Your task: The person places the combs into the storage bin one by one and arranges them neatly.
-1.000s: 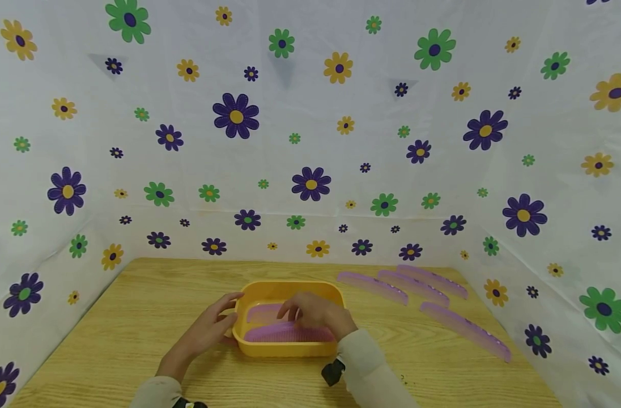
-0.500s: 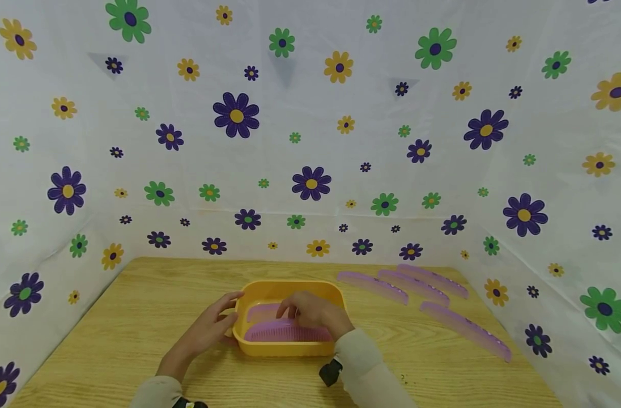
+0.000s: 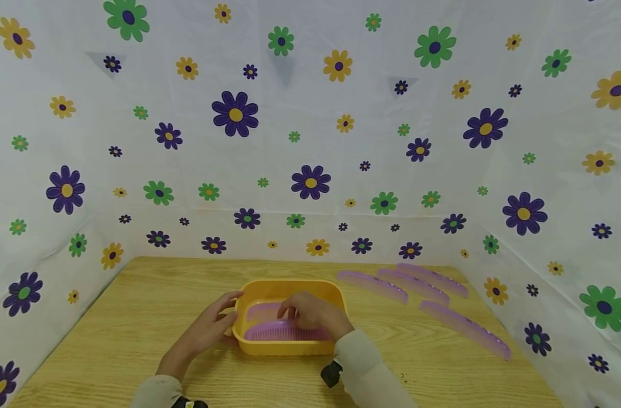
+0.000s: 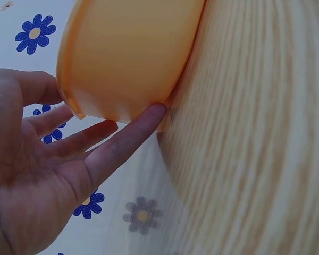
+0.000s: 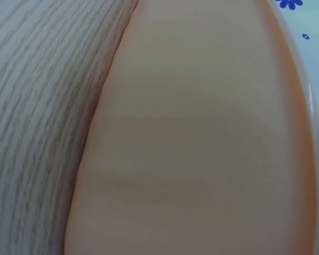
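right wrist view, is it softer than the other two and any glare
Right wrist view: softer, yes, the yellow bin nearly featureless, a thin glint along its rim, the wooden table greyish; left wrist view: left hand fairly clear, but one printed flower looks hazy; head view: table warmer-toned, faint grey shadowy patches on the floral cloth.

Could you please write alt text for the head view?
A person's right hand reaches into a yellow tub containing purple combs, while the left hand touches its left end. Four more combs lie on the wooden table to the right.
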{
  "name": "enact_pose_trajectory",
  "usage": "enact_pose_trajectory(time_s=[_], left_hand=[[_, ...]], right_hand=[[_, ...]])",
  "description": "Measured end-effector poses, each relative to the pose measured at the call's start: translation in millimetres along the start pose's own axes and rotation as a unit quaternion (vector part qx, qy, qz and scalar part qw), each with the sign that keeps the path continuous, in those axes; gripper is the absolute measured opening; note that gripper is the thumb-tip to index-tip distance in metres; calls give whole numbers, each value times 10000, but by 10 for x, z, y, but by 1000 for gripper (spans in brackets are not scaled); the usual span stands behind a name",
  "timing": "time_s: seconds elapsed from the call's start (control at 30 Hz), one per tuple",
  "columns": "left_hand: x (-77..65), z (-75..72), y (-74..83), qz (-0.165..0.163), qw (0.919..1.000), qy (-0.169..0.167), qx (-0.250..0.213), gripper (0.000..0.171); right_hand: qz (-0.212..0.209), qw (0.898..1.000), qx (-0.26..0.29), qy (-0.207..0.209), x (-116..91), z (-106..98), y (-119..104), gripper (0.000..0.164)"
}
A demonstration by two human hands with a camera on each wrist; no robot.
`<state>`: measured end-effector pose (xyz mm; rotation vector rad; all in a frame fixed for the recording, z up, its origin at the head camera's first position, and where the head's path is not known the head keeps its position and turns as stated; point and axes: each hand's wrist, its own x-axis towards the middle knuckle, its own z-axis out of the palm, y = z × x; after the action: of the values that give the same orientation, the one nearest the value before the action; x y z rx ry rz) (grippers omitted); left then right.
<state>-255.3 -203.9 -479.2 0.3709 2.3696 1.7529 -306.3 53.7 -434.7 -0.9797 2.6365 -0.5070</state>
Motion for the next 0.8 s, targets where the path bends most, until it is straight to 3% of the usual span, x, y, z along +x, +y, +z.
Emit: enact_pose_trajectory(time_s=[0.33, 0.8], left_hand=[[-3, -3, 0, 17, 10000, 7, 48, 46], [-20, 4, 31, 15, 9999, 61, 95, 45]], right_hand=[[227, 9997, 96, 34, -51, -15, -39, 38], [-309, 9968, 707, 223, -267, -217, 51, 29]])
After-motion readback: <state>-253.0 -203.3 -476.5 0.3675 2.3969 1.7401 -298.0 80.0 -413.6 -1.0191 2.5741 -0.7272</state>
